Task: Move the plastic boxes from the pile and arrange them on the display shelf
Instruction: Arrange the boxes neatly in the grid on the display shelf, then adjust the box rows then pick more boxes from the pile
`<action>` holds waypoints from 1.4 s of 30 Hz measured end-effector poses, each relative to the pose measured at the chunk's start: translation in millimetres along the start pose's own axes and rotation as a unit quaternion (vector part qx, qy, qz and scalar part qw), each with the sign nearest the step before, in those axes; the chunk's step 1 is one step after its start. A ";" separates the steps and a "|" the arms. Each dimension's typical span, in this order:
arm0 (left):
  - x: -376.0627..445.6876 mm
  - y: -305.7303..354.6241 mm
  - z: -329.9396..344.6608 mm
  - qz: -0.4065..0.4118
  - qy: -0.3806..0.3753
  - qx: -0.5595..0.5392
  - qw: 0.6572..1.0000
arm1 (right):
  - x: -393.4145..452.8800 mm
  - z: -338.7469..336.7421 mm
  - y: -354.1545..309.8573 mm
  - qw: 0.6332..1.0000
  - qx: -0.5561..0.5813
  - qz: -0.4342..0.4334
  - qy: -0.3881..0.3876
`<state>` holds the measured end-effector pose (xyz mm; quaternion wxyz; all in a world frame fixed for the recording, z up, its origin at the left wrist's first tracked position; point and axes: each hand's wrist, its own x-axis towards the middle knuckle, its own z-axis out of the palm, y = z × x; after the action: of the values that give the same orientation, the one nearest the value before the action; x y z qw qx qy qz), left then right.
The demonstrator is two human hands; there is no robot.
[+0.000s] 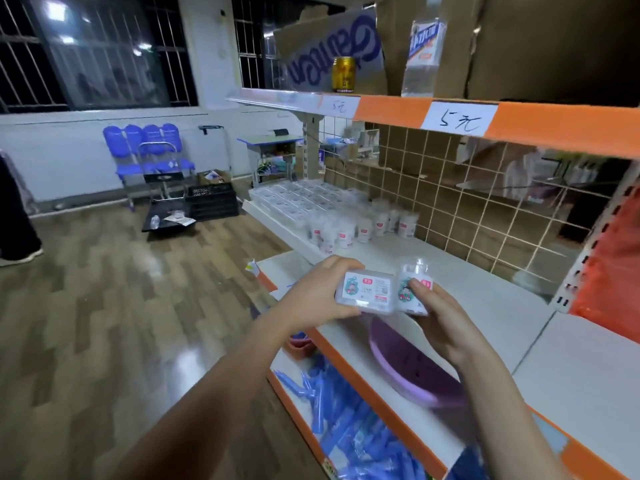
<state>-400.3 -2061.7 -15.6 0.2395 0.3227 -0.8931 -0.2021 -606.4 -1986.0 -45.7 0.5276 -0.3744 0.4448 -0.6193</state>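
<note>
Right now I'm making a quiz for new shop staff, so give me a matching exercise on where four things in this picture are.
Things:
1. gold can
2. flat plastic box
3. purple tray
4. blue chairs

Places:
A. in the left hand
B. top shelf
C. by the far wall
D. on the middle shelf, under the hands

Pairs: 1-B, 2-A, 3-D, 4-C

Clear glossy plastic boxes [365, 292] with paper labels sit above a smooth, matt white shelf [485, 292]. The floor [104, 306] shows polished wood-look planks. A shiny metal can [343, 74] and a clear plastic bottle [422, 53] stand before matt brown cardboard [536, 46].
</note>
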 end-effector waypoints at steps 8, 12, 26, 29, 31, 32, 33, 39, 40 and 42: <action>100.6 -88.3 -32.7 0.022 -0.021 0.020 0.999 | 120.3 20.0 -8.5 1.000 -0.006 -0.005 0.030; 147.4 -126.8 -41.0 0.037 -0.040 0.007 0.998 | 167.8 22.3 -6.3 0.997 -0.018 -0.004 0.070; 324.6 -217.8 -43.6 0.203 -0.127 -0.024 0.971 | 297.7 7.1 2.8 0.947 -0.113 -0.060 0.296; 351.4 -223.3 -41.7 0.222 -0.142 -0.049 0.963 | 315.0 -4.2 10.0 0.927 -0.094 -0.054 0.359; 367.5 -228.5 -37.2 0.234 -0.145 -0.059 0.959 | 320.5 -13.2 16.7 0.923 -0.086 -0.042 0.372; 373.9 -231.7 -33.7 0.242 -0.145 -0.059 0.957 | 322.2 -17.3 19.2 0.923 -0.088 -0.037 0.374; 379.2 -234.8 -30.0 0.251 -0.147 -0.060 0.955 | 323.4 -21.5 21.2 0.920 -0.089 -0.031 0.381; 401.0 -248.6 -9.4 0.291 -0.148 -0.075 0.942 | 332.4 -42.7 29.4 0.898 -0.142 0.005 0.417; 403.6 -250.3 -7.0 0.288 -0.144 -0.081 0.943 | 335.4 -47.5 32.4 0.893 -0.146 0.009 0.425; 407.4 -251.9 -4.7 0.279 -0.134 -0.094 0.946 | 341.3 -50.2 34.3 0.886 -0.156 0.017 0.437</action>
<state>-552.6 -2515.8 -20.6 0.1935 0.0060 -0.9482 -0.2518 -697.9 -2316.6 -96.4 0.2252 -0.1352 0.7276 -0.6338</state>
